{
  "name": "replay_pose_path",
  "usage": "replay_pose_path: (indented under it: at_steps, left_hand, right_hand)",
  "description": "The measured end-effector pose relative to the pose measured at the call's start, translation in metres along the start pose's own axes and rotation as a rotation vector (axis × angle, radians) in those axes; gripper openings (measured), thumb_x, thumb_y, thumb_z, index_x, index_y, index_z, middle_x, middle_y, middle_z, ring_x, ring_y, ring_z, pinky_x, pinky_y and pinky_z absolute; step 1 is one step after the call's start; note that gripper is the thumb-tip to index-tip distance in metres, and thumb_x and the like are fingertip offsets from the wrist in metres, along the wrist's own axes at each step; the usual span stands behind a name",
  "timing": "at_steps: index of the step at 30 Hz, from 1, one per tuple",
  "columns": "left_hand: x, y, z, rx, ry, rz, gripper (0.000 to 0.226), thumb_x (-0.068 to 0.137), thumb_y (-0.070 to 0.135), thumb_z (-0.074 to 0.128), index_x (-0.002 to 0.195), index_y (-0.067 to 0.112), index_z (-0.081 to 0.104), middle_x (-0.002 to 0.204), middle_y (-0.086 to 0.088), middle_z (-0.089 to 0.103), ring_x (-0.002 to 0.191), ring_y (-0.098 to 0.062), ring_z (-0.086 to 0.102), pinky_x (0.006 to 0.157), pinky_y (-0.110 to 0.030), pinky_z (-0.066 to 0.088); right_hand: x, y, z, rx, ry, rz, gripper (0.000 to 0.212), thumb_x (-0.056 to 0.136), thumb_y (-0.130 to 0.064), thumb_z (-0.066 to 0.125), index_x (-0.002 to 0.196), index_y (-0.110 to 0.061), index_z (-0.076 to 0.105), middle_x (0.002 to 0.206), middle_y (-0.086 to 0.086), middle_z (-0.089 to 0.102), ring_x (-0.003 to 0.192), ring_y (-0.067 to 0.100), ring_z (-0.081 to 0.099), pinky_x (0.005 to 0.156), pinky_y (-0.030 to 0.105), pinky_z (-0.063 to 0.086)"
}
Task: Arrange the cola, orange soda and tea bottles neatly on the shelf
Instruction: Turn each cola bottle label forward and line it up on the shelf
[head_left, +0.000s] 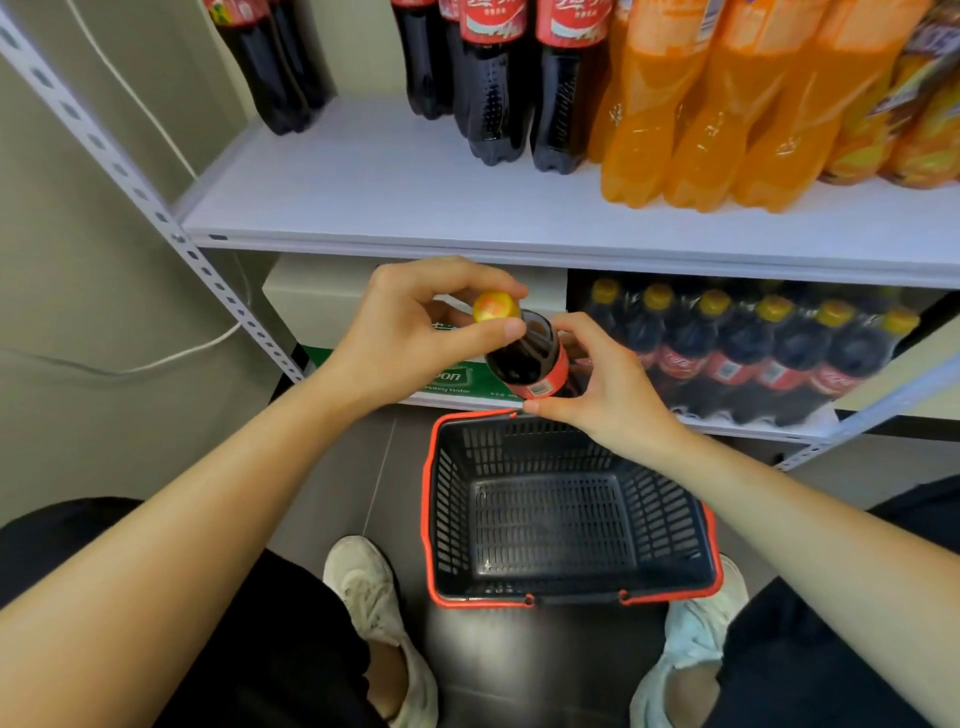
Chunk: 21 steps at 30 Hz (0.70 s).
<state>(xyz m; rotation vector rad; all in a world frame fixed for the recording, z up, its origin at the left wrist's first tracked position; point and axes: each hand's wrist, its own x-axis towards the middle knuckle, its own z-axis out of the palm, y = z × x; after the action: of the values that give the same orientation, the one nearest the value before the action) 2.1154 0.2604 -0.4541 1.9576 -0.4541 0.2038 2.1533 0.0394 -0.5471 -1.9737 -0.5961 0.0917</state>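
A cola bottle (524, 358) with a yellow cap and red label is held in the air below the upper shelf (395, 202), above the basket. My left hand (415, 332) pinches its neck just under the cap. My right hand (597, 384) grips the body at the label. On the upper shelf stand cola bottles (498, 88) in the middle, two more cola bottles (275, 67) at the left, and orange soda bottles (727, 119) at the right. The lower shelf holds a row of several cola bottles (748, 353).
An empty black basket with red rim (566, 519) sits on the floor between my shoes. A green-and-white water carton (447, 376) lies on the lower shelf behind the held bottle. A perforated shelf post (156, 208) and a white cable run at the left.
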Motion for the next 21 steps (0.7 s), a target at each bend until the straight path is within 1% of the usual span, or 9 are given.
replay_pose_path:
  at_steps: [2, 4, 7, 9, 12, 14, 17, 19, 21]
  left_hand:
    - [0.0024, -0.0012, -0.0009, -0.096, -0.001, -0.054, 0.014, 0.09, 0.013, 0.074, 0.101, 0.022, 0.075, 0.098, 0.004, 0.077, 0.094, -0.011, 0.071, 0.079, -0.022, 0.054]
    - [0.0043, -0.0021, -0.0021, -0.174, -0.013, -0.082, 0.013, 0.094, 0.012, 0.068, 0.1, 0.02, 0.076, 0.093, 0.007, 0.078, 0.092, -0.01, 0.072, 0.081, -0.022, 0.054]
    - [0.0047, -0.0018, -0.002, -0.258, -0.024, -0.123, 0.015, 0.095, 0.014, 0.063, 0.105, 0.018, 0.075, 0.093, 0.008, 0.079, 0.092, -0.007, 0.072, 0.081, -0.018, 0.053]
    - [0.0046, -0.0019, -0.0018, -0.304, -0.022, -0.133, 0.021, 0.096, 0.011, 0.061, 0.112, 0.017, 0.073, 0.1, 0.006, 0.079, 0.098, -0.009, 0.072, 0.083, -0.02, 0.054]
    - [0.0034, -0.0042, -0.0028, -0.383, -0.012, -0.107, 0.03, 0.091, 0.012, 0.065, 0.121, 0.014, 0.069, 0.114, -0.002, 0.077, 0.109, -0.018, 0.071, 0.091, -0.027, 0.054]
    - [0.0026, -0.006, -0.0028, -0.388, -0.001, -0.069, 0.035, 0.087, 0.01, 0.07, 0.122, 0.013, 0.069, 0.118, -0.004, 0.076, 0.112, -0.02, 0.071, 0.094, -0.028, 0.054]
    - [0.0029, -0.0071, -0.0024, -0.367, 0.078, -0.03, 0.031, 0.083, 0.008, 0.075, 0.113, 0.013, 0.074, 0.114, -0.001, 0.077, 0.105, -0.018, 0.072, 0.091, -0.026, 0.055]
    - [0.0047, -0.0078, -0.0025, -0.35, 0.171, -0.016, 0.023, 0.082, 0.005, 0.078, 0.103, 0.015, 0.078, 0.11, -0.001, 0.078, 0.101, -0.02, 0.073, 0.09, -0.026, 0.056]
    - [0.0064, -0.0083, -0.0017, -0.321, 0.248, -0.007, 0.02, 0.081, 0.002, 0.081, 0.096, 0.016, 0.079, 0.106, -0.003, 0.079, 0.097, -0.02, 0.074, 0.088, -0.026, 0.056]
  right_hand:
    - [0.0001, -0.0006, 0.0003, -0.034, -0.009, -0.017, 0.074, 0.072, -0.022, 0.091, 0.136, -0.029, 0.054, 0.121, -0.008, 0.069, 0.114, 0.011, 0.066, 0.1, 0.044, 0.054]
    - [0.0006, -0.0019, 0.0002, -0.055, -0.02, -0.037, 0.079, 0.072, -0.023, 0.091, 0.141, -0.031, 0.053, 0.13, -0.011, 0.065, 0.123, 0.008, 0.062, 0.105, 0.044, 0.052]
    - [0.0007, -0.0024, -0.0001, -0.043, -0.033, -0.035, 0.08, 0.073, -0.024, 0.091, 0.143, -0.03, 0.053, 0.133, -0.013, 0.064, 0.125, 0.007, 0.06, 0.106, 0.042, 0.051]
    - [0.0006, -0.0024, -0.0004, -0.022, -0.036, -0.024, 0.079, 0.074, -0.024, 0.091, 0.142, -0.03, 0.053, 0.13, -0.015, 0.066, 0.121, 0.003, 0.061, 0.105, 0.035, 0.052]
    - [0.0013, -0.0001, -0.0007, 0.043, -0.034, -0.011, 0.077, 0.075, -0.021, 0.09, 0.141, -0.028, 0.053, 0.123, -0.02, 0.068, 0.115, -0.003, 0.063, 0.094, 0.014, 0.049]
    - [0.0024, 0.0011, -0.0018, 0.068, -0.04, -0.008, 0.077, 0.074, -0.022, 0.09, 0.141, -0.028, 0.053, 0.123, -0.021, 0.068, 0.115, -0.003, 0.063, 0.09, 0.01, 0.046]
    - [0.0042, -0.0014, -0.0038, 0.065, -0.073, -0.006, 0.079, 0.074, -0.026, 0.091, 0.142, -0.031, 0.052, 0.12, -0.024, 0.068, 0.109, -0.005, 0.064, 0.084, 0.007, 0.045]
    - [0.0047, -0.0045, -0.0053, 0.06, -0.099, 0.012, 0.08, 0.074, -0.029, 0.091, 0.143, -0.033, 0.051, 0.119, -0.022, 0.069, 0.104, -0.005, 0.065, 0.08, 0.007, 0.045]
    - [0.0059, -0.0064, -0.0071, 0.041, -0.112, 0.025, 0.08, 0.073, -0.033, 0.092, 0.142, -0.036, 0.051, 0.114, -0.017, 0.07, 0.096, -0.003, 0.066, 0.076, 0.008, 0.045]
